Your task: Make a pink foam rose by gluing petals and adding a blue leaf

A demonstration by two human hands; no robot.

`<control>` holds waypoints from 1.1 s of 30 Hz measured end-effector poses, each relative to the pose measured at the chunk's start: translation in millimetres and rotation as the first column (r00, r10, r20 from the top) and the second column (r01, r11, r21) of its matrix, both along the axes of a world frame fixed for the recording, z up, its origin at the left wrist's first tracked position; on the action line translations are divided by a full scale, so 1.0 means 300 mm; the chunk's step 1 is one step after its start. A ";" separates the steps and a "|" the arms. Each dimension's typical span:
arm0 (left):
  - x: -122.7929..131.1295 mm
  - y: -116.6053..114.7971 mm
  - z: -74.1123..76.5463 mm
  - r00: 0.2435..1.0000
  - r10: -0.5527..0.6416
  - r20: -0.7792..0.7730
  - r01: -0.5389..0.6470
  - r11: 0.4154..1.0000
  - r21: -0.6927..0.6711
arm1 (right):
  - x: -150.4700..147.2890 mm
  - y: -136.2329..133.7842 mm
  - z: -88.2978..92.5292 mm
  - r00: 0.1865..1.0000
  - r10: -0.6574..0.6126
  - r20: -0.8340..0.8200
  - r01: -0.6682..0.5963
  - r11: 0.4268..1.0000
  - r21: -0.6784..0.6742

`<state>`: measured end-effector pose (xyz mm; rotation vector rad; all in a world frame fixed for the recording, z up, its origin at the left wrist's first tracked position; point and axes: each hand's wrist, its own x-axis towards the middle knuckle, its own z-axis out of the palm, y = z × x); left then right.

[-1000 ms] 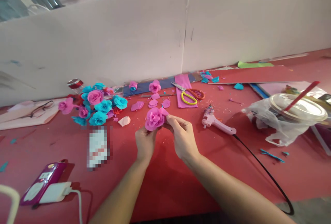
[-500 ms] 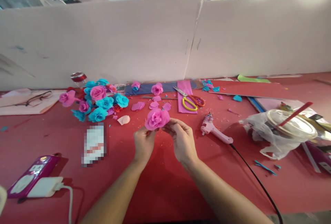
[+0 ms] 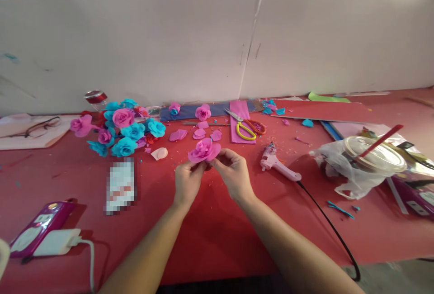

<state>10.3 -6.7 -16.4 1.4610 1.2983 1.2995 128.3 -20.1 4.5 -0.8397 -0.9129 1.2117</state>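
A pink paper flower is held up over the red table between my two hands. My left hand is closed on its underside, thumb and fingers pinched together. My right hand pinches the flower's right lower edge with thumb and fingertips. Just beyond lie loose pink paper petals and another pink paper flower. Scissors with yellow and orange handles rest on a pink paper strip. A pink glue gun lies right of my right hand.
A bunch of blue, pink and red paper flowers stands at the left. Nearer are a purple power strip and a white charger. At right sits a lidded cup in a plastic bag. A white partition closes the back.
The flower has tipped, so its face is seen more from the side. Both hands stay on it, my right fingers nearer its underside. The whole view has shifted slightly.
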 end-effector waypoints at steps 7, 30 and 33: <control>0.000 -0.011 0.023 0.988 0.062 -0.143 -0.051 0.996 0.079 | -0.004 -0.008 0.009 0.990 -0.064 0.129 0.061 0.998 0.029; -0.019 -0.002 0.028 0.995 0.097 -0.035 -0.094 0.991 0.090 | 0.036 -0.027 0.045 0.943 -0.080 0.322 0.025 0.985 0.173; -0.015 0.009 0.015 0.990 0.085 0.115 -0.089 0.996 0.027 | 0.042 -0.030 0.063 0.984 -0.058 0.169 0.036 0.990 0.135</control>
